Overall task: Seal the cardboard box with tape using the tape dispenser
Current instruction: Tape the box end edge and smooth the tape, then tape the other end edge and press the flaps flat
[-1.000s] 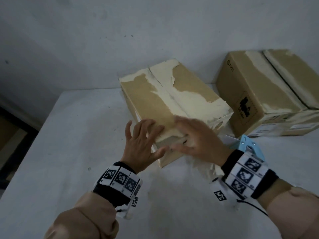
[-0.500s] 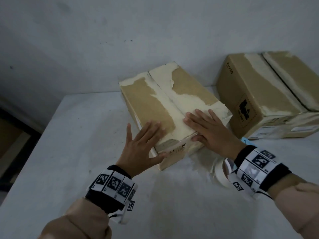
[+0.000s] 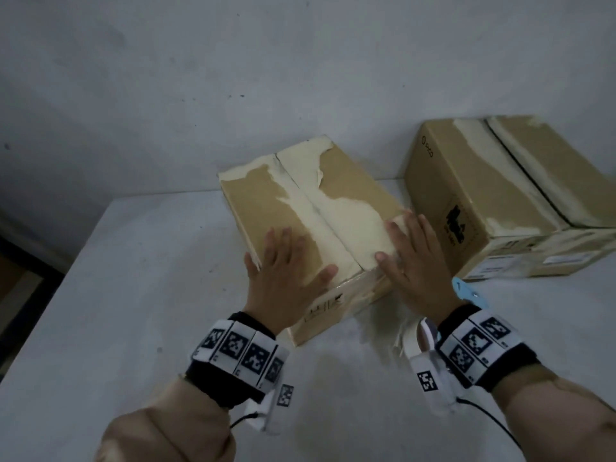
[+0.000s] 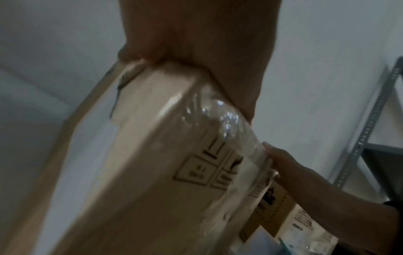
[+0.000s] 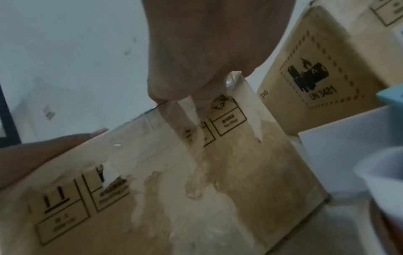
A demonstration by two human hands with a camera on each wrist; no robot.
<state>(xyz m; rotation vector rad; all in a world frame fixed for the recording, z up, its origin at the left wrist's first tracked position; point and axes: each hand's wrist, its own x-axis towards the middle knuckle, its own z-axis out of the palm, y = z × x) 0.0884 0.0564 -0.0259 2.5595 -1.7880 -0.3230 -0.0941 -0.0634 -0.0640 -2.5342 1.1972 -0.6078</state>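
Plain pale grey-white painted wall (image 3: 233, 78) behind the work surface, with a few small dark specks and scuffs. Flat white table top (image 3: 116, 295) meets the wall along its far edge. Beyond the table's left edge, a dark-framed opening (image 3: 20, 271) with a brownish floor patch. Grey perforated metal shelving upright (image 4: 370, 124) stands against the wall, seen from the left wrist. Light dim, even, cool.

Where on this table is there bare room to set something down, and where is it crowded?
Free: the table left of the near box, out to its left edge, and the near strip between the two wrists. Crowded: right of that box, where the right hand, tape dispenser and second box sit close together.
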